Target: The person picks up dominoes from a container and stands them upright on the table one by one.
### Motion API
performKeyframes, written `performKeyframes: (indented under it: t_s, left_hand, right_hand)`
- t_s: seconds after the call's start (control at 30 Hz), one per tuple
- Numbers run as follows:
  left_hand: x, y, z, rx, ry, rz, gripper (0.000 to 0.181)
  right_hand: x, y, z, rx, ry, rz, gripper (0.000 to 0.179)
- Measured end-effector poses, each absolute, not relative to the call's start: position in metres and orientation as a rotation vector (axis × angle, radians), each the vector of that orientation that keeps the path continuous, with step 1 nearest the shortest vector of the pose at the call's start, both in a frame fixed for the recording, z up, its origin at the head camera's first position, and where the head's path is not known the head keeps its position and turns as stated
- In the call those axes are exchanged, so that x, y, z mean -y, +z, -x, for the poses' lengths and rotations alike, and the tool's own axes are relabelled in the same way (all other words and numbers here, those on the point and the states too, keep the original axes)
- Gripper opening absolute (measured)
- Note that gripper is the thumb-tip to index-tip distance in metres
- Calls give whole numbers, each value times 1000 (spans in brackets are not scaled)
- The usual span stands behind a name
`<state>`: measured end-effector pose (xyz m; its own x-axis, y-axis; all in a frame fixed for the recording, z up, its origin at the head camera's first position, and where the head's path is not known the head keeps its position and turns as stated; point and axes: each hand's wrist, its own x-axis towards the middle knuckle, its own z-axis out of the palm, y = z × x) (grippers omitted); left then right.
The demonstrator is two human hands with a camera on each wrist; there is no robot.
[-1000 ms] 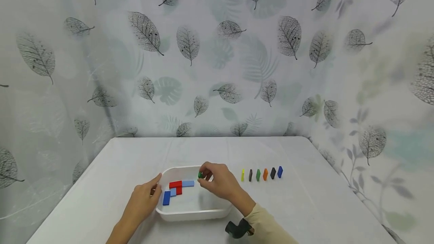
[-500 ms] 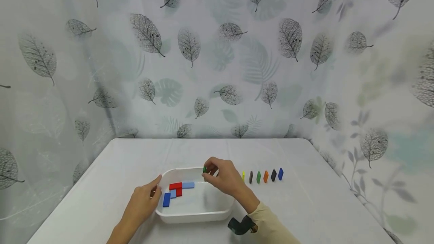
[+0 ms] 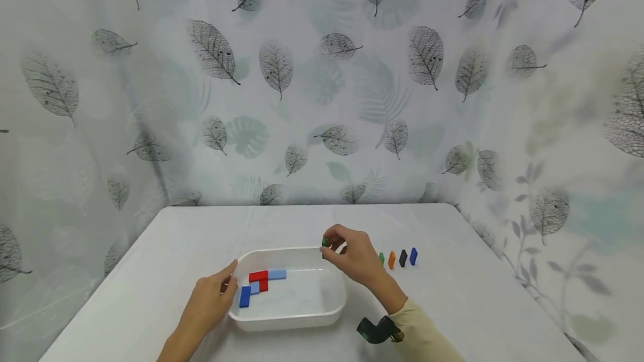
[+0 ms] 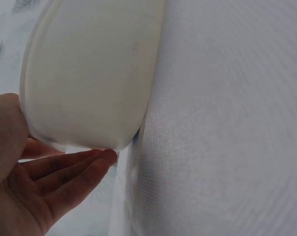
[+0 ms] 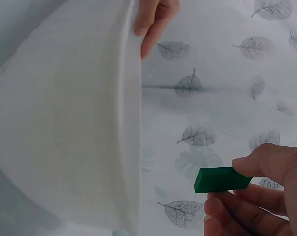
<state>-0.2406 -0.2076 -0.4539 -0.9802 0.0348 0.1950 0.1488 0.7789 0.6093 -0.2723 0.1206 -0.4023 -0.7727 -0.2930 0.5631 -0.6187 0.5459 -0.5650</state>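
Note:
My right hand pinches a green domino block between thumb and fingers, in the air above the far right corner of the white tray. At the tray's left end my left hand grips the rim; in the left wrist view the fingers lie against the outer wall. Inside the tray, red blocks, light blue blocks and a dark blue block lie flat at the left.
Right of the tray stands a row of upright dominoes, among them a green one, an orange one, a black one and a blue one. My right hand hides the row's left part. A leaf-patterned curtain surrounds the white table.
My right hand has moved right and slightly up with the green domino block, from over the tray's interior to its far right corner. The left hand stays at the rim.

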Motion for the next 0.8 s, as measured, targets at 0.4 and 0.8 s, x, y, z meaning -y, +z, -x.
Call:
performKeyframes:
  t_s: [0.4, 0.8]
  left_hand:
    - [208, -454, 242, 2790, -974, 151, 47]
    - [210, -456, 242, 2790, -965, 151, 47]
  right_hand:
    - [-156, -417, 271, 2419, 1038, -645, 19]
    - [-173, -439, 265, 2519, 986, -605, 19]
